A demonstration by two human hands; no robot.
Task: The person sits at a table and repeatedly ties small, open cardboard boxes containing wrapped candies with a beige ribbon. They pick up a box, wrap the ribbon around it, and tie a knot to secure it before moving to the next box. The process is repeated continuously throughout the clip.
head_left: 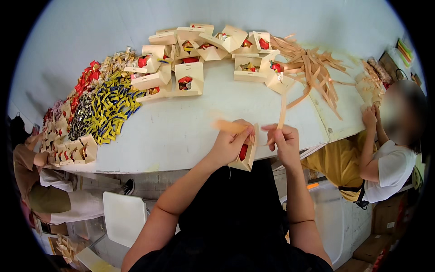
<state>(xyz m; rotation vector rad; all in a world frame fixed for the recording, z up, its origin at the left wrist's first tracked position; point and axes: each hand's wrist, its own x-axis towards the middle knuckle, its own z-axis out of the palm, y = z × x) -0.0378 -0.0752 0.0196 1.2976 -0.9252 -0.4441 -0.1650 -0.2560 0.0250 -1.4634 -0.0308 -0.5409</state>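
At the table's front edge a small cream cardboard box [244, 164] with red-wrapped contents sits between my hands, partly hidden by my left fingers. My left hand [232, 144] is closed in a pinch on a peach ribbon, whose loose end [229, 126] is blurred. In my right hand [286, 144] another stretch of ribbon [283, 111] is pinched, and it rises toward the filled boxes behind. A thin section of the ribbon spans the gap between my two hands, beside the box's upper end.
Open filled boxes [189, 79] line the table's back. Peach ribbons [312, 68] fan out at the back right. Wrapped sweets in yellow and blue [111, 106] lie in heaps at left. One person [385, 167] works at right, another [27, 158] at left. A white stool [124, 217] stands below.
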